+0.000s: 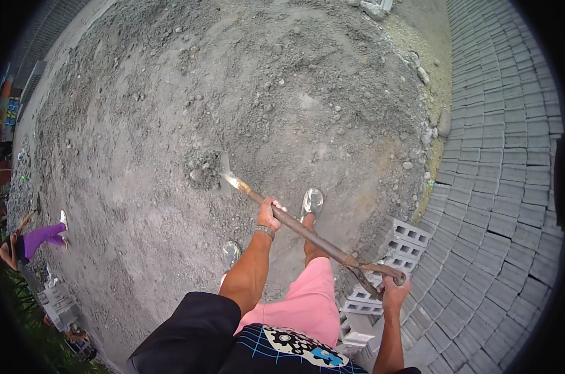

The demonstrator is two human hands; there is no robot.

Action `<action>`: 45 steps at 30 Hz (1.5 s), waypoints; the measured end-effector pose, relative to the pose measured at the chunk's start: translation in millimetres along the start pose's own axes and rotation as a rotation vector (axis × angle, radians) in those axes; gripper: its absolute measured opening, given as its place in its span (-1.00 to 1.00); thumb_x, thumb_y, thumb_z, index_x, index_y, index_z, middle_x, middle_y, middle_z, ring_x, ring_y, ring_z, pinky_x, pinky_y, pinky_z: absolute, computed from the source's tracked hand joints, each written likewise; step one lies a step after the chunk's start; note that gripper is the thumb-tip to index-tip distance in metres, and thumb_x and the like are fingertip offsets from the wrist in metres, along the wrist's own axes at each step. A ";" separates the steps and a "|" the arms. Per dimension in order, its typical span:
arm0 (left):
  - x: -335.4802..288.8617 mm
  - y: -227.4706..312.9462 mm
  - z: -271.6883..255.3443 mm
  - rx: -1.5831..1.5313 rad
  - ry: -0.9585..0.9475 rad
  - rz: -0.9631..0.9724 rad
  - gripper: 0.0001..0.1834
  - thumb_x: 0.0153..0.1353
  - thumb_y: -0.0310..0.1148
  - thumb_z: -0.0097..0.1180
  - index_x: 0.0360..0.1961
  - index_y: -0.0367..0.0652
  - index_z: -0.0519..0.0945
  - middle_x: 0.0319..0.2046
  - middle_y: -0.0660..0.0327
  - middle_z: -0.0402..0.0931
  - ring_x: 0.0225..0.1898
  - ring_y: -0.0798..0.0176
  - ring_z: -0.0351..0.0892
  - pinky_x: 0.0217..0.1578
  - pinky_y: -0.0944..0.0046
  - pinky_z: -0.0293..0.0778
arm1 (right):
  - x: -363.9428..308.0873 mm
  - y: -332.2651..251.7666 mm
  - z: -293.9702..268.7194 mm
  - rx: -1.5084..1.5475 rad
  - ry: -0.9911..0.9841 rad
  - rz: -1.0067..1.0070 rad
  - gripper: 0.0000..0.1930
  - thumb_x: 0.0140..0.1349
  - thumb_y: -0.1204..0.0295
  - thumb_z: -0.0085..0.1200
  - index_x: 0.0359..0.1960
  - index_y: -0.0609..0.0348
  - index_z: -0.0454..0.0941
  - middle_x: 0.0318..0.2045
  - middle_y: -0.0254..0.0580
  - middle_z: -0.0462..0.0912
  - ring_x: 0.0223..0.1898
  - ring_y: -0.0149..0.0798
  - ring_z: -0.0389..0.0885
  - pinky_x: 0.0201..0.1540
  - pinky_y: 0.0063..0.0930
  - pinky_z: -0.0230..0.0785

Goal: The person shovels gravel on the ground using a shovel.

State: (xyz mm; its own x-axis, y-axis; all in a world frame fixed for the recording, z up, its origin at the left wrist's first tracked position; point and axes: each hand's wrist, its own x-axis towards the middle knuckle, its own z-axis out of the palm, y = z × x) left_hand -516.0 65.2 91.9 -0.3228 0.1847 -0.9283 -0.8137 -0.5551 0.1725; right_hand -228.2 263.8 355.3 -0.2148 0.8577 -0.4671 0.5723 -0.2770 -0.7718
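Observation:
A shovel [313, 238] with a long brown shaft slants across the middle, its blade to the upper left and its handle end to the lower right. Grey gravelly sand [204, 168] is heaped on the blade, hiding most of the metal. Partway along the shaft, my left hand [269, 214] is closed around it, with a band on the wrist. At the far end, my right hand [396, 293] grips the split handle. Both of my feet stand on the loose ground, one shoe [312, 202] just beyond the shaft.
Hollow concrete blocks [409, 233] are stacked near my right hand. Rows of grey blocks [500, 187] line the right side. A broad mound of grey sand [232, 81] spreads ahead. At far left, another person in purple trousers [42, 237] is near more blocks [58, 305].

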 end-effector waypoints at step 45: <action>41.2 -119.0 50.7 1.345 -0.047 -0.113 -0.75 0.16 -0.33 0.14 -0.31 -0.34 0.47 -0.51 0.11 0.53 -0.58 0.22 0.54 -0.56 0.18 0.56 | -138.7 94.2 113.6 1.252 0.419 0.851 -0.89 0.18 0.37 0.00 -0.49 0.03 0.44 -0.79 -0.39 0.30 -0.80 -0.28 0.30 -0.60 -0.26 0.30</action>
State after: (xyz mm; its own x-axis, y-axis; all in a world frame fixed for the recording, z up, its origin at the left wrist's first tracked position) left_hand -456.9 180.0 49.8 -0.2175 0.2190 -0.9512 -0.6668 0.6784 0.3086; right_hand -234.4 69.6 298.4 0.1646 0.2641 -0.9503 -0.6338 -0.7099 -0.3071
